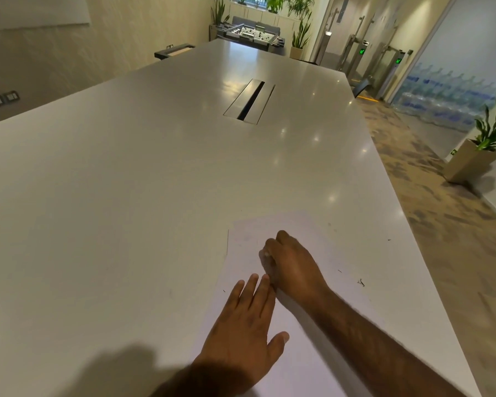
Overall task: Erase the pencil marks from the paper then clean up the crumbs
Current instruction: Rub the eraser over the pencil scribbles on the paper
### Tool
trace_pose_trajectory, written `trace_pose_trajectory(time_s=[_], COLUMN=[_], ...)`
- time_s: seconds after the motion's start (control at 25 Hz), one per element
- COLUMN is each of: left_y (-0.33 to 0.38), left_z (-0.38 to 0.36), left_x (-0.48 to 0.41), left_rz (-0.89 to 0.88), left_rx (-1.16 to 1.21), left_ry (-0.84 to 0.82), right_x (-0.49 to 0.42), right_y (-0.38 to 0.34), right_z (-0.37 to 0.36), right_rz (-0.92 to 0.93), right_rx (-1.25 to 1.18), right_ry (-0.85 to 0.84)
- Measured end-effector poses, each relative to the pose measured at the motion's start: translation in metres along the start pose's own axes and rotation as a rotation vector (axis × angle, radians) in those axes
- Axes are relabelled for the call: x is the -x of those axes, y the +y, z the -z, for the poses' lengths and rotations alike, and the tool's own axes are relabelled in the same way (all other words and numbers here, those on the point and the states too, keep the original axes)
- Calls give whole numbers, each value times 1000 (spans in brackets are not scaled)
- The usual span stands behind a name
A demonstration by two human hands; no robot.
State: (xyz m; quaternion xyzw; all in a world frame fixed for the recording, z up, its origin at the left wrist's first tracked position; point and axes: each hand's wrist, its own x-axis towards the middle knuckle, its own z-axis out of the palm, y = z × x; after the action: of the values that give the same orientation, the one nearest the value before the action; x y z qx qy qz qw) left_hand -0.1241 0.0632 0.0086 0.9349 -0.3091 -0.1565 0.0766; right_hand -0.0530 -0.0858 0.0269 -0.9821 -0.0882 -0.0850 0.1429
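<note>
A white sheet of paper lies on the long white table, near its right edge. My left hand presses flat on the paper with straight fingers. My right hand is curled over the upper part of the sheet, fingers bent round something small and pale that I take for an eraser; it is mostly hidden and blurred. Faint marks show near the sheet's upper left. Dark eraser crumbs lie to the right of the sheet, and one crumb lies left of my left hand.
A recessed cable slot sits in the table's middle. The table's right edge runs close beside the paper, with carpet below. A potted plant stands on the floor to the right. Turnstiles and stacked water bottles are far right.
</note>
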Motion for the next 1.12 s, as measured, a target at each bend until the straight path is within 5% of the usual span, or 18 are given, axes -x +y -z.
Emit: trace_pose_trajectory(time_s=[0.08, 0.24, 0.32, 0.52, 0.76, 0.96, 1.12], left_y=[-1, -9, -7, -4, -8, -12, -12], left_z=[-1, -12, -10, -8, -12, -18, -24], left_x=[0, -5, -6, -1, -4, -6, -8], left_rz=[7, 7, -1, -2, -13, -33, -41], left_rx=[8, -37, 1, 14, 48, -17, 23], left_ry=[-10, 184, 144, 53, 152, 160, 222], right_x=[-17, -12, 3, -30, -3, -35, -15], right_y=[6, 13, 8, 12, 5, 6, 4], right_z=[2, 18, 16, 7, 12, 4, 20], right_rz=[-79, 3, 74, -15, 106, 156, 204], right_rx=[5, -90, -50, -3, -3, 97, 39], right_ry=[85, -117, -181, 41, -192, 32, -69])
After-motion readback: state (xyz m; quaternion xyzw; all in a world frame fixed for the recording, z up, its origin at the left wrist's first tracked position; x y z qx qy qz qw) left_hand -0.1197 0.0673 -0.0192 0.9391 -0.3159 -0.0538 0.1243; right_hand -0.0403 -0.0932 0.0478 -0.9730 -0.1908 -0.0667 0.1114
